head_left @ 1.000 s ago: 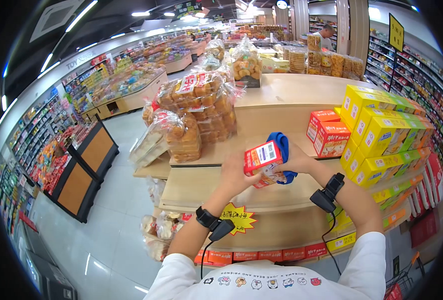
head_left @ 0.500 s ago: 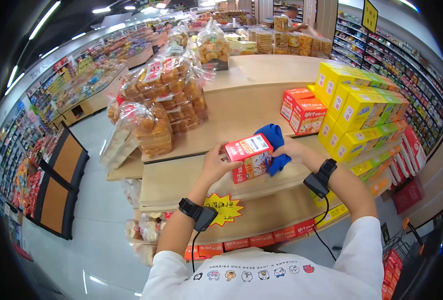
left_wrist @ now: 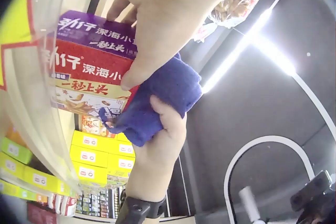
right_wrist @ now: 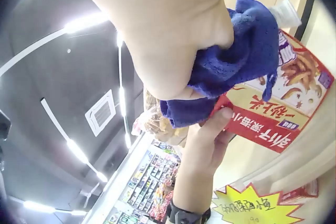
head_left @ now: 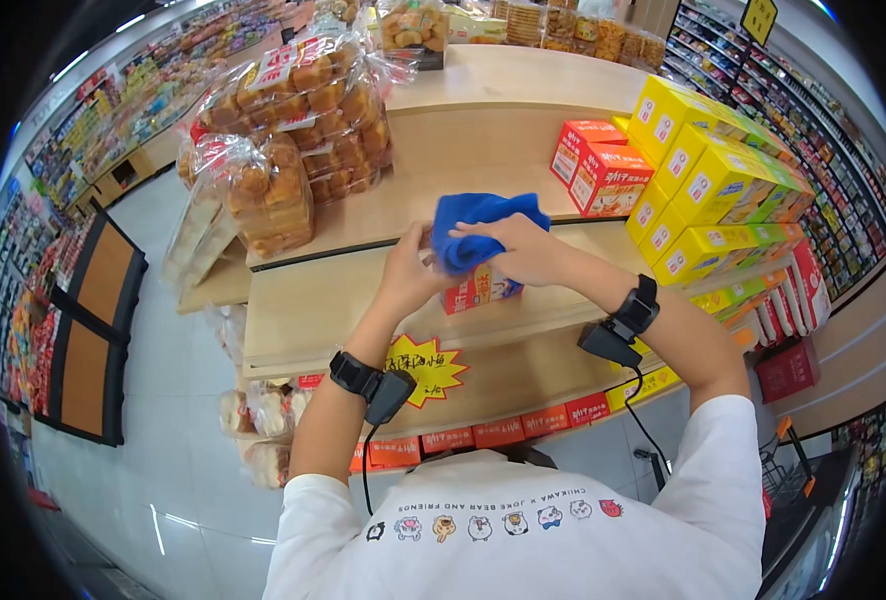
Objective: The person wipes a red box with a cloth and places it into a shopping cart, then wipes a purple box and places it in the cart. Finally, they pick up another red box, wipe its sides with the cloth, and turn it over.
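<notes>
My left hand (head_left: 409, 272) grips the side of a red snack box (head_left: 471, 293), which has a purple face in the left wrist view. My right hand (head_left: 523, 250) holds a bunched blue cloth (head_left: 475, 213) against the box's top. In the right wrist view, the cloth (right_wrist: 244, 50) covers one end of the box (right_wrist: 257, 129), and the left thumb lies on its red face. The left wrist view has the right thumb pressed over the cloth (left_wrist: 165, 90). The box is held over a stepped wooden shelf, its top hidden by cloth and fingers.
Two red boxes (head_left: 608, 175) stand on the upper step, beside stacked yellow boxes (head_left: 708, 190) at right. Bagged bread (head_left: 263, 190) is piled at left. A yellow star-shaped price sign (head_left: 423, 370) hangs at the shelf front, above a row of red boxes (head_left: 498, 432).
The cloth has moved from the box's right side onto its top, covering the white label. My right hand has moved up over the box with it. The head view has tilted downward.
</notes>
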